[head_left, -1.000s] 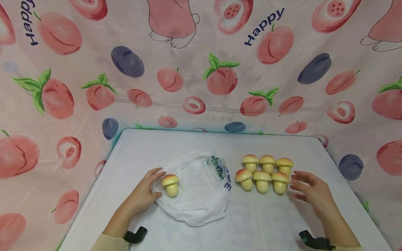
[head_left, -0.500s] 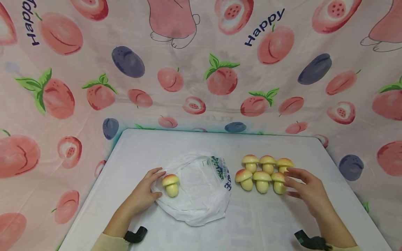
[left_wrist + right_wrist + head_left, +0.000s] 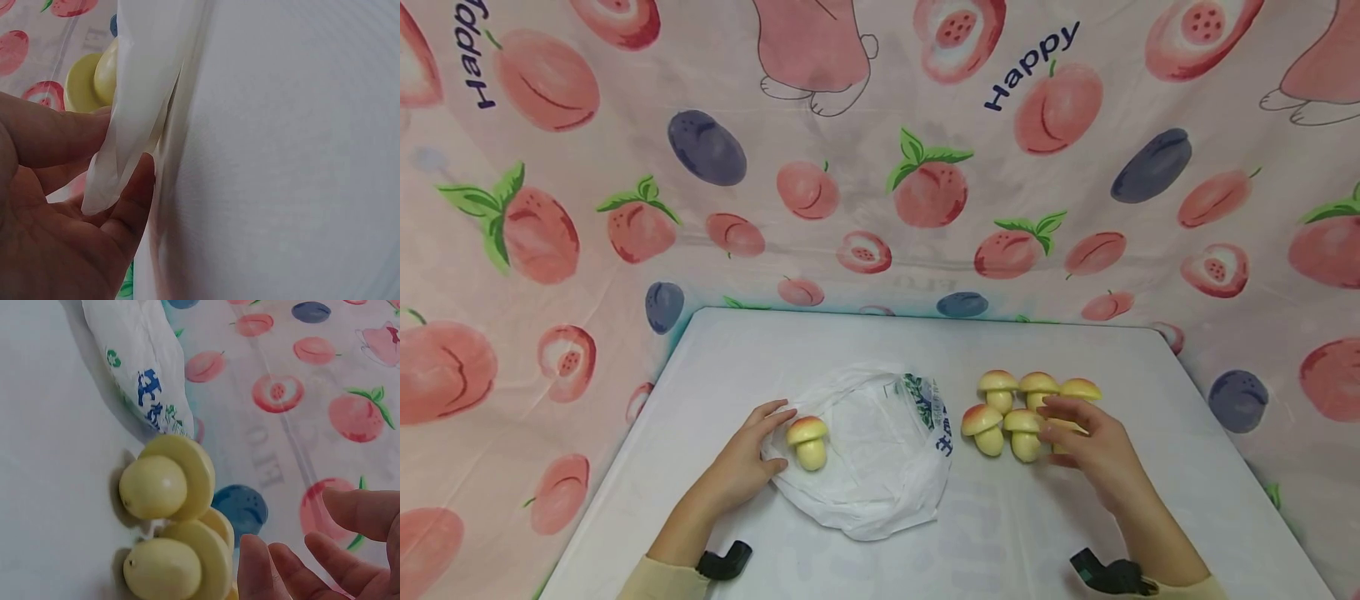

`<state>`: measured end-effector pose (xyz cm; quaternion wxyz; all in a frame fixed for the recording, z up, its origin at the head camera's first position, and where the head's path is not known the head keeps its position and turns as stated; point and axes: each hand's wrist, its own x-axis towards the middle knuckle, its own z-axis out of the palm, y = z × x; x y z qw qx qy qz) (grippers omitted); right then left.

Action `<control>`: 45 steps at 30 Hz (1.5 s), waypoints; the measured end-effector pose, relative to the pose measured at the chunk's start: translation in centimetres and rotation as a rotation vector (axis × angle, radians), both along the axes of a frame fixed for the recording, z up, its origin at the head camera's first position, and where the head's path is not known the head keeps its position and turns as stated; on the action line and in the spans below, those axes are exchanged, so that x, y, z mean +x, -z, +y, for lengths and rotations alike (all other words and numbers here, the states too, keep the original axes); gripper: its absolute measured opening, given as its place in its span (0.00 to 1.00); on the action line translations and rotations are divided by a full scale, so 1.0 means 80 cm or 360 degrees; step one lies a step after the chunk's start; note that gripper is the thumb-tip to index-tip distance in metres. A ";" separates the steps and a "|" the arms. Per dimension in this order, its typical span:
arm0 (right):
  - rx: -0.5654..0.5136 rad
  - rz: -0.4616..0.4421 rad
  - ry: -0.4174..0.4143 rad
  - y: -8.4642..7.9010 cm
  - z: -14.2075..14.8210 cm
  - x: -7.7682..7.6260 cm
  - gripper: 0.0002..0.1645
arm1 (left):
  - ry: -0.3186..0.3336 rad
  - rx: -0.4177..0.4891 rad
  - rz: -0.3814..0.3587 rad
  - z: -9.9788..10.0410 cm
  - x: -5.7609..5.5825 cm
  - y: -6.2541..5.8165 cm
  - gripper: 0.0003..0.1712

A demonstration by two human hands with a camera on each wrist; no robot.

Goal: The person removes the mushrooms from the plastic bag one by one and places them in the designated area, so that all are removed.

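In the head view, my left hand (image 3: 747, 454) is at the left edge of a flattened white plastic bag (image 3: 880, 483). The left wrist view shows its thumb and fingers pinching a fold of the bag (image 3: 140, 81). One toy mushroom (image 3: 809, 446), with a yellow stem and a red-yellow cap, lies on the bag beside that hand. Several similar mushrooms (image 3: 997, 387) stand in two rows to the right. Over the right end of these rows is my right hand (image 3: 1097, 454), fingers spread and holding nothing, partly hiding the mushrooms there. Its fingertips overlap the front-middle mushroom (image 3: 1024, 433).
A white table (image 3: 925, 337) carries everything, its far edge close to a pink fruit-print cloth (image 3: 850, 142). Green and blue print marks the bag's right side. Black wrist straps with camera mounts (image 3: 726, 562) sit on both forearms.
My right hand has moved left from beside the mushroom rows to over their right end, covering more of them. The left hand and the bag have stayed put.
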<state>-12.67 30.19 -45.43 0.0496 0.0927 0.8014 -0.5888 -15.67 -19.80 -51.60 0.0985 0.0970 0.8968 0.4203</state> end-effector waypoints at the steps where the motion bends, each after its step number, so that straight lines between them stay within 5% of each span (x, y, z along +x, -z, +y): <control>1: -0.0003 -0.0005 -0.0004 0.000 -0.004 0.000 0.31 | 0.0000 0.0001 -0.0001 0.000 0.000 0.000 0.44; 45: -0.0311 0.0013 -0.0264 0.011 -0.162 -0.047 0.29 | -0.0003 -0.0022 0.0015 0.004 0.000 -0.003 0.44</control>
